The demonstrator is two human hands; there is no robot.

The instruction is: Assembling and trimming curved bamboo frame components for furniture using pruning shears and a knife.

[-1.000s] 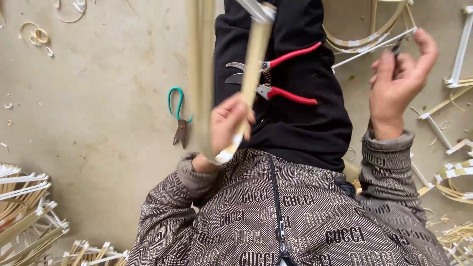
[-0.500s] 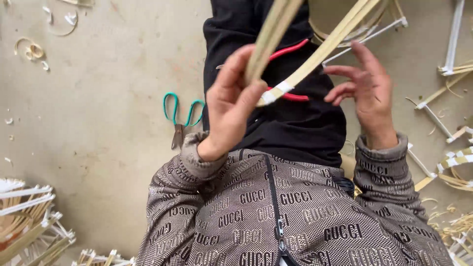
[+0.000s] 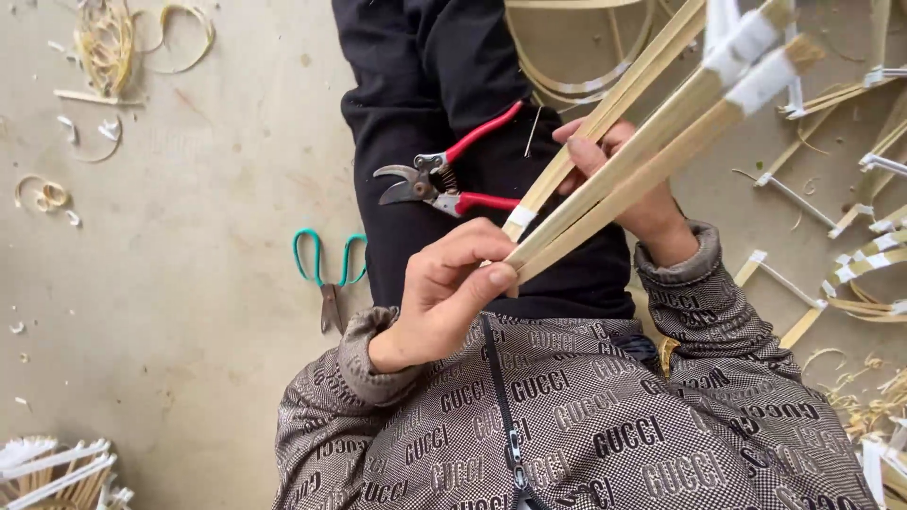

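Both hands (image 3: 444, 293) (image 3: 628, 184) pinch pale bamboo strips (image 3: 642, 151) (white tape bands).

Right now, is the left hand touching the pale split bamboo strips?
Touching: the head view shows the left hand pinching the bamboo strips at their lower ends.
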